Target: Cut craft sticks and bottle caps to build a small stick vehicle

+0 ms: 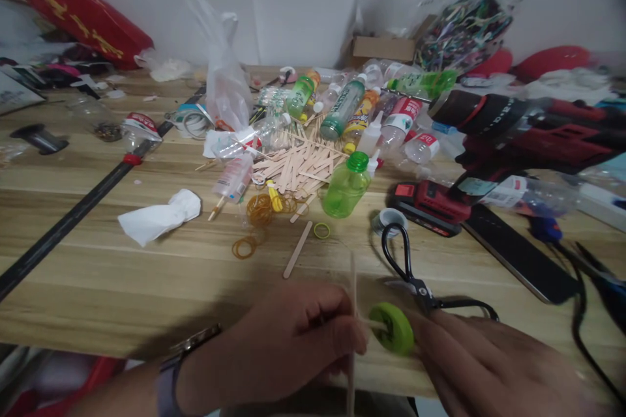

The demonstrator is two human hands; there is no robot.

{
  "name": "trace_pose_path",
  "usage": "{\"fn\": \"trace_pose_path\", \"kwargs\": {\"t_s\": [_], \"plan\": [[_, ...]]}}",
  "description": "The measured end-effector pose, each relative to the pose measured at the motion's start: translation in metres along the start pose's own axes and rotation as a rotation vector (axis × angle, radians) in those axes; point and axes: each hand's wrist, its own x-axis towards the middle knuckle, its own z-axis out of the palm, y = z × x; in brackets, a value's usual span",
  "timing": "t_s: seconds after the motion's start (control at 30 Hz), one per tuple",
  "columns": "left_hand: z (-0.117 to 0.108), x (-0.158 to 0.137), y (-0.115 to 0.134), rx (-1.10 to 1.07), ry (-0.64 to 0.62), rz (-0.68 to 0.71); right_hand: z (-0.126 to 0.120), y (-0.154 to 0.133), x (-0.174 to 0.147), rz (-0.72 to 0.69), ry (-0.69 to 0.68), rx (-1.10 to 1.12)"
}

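Note:
My left hand, with a watch on its wrist, pinches a thin upright wooden stick between thumb and fingers. A second short wooden stick reaches sideways from there into a green bottle cap. At the cap's right side is my right hand, its fingers together and closed against the cap; the exact hold is partly hidden and blurred. Black-handled scissors lie just beyond the right hand. A loose craft stick and a small yellow-green ring rest on the table in front.
Behind lie a heap of craft sticks, rubber bands, a green bottle and several plastic bottles. On the right stand a red-black cordless drill and a dark phone. A crumpled tissue and long black bar lie left.

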Motion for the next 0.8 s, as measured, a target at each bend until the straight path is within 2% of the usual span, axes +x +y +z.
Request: {"fn": "trace_pose_path", "kwargs": {"t_s": [0.1,0.23,0.4,0.5,0.6,0.7,0.8], "plan": [[-0.006,0.000,0.000,-0.045,0.040,0.101,0.006,-0.005,0.005,0.118,0.004,0.029],[-0.001,0.002,-0.015,-0.277,0.069,0.119,0.019,-0.017,0.004,0.212,0.034,0.072],[0.013,0.001,-0.023,-0.401,0.125,0.078,0.026,-0.029,-0.002,0.305,0.033,0.198],[0.021,0.003,-0.021,-0.413,0.259,0.083,0.024,-0.033,0.004,0.422,0.065,0.279],[0.030,0.007,-0.021,-0.429,0.362,0.099,0.023,-0.035,0.013,0.412,0.100,0.256],[0.037,0.011,-0.023,-0.495,0.293,0.119,0.027,-0.037,0.021,0.331,0.088,0.166],[0.040,0.011,-0.027,-0.583,0.213,0.166,0.031,-0.038,0.024,0.330,0.119,0.101]]}}
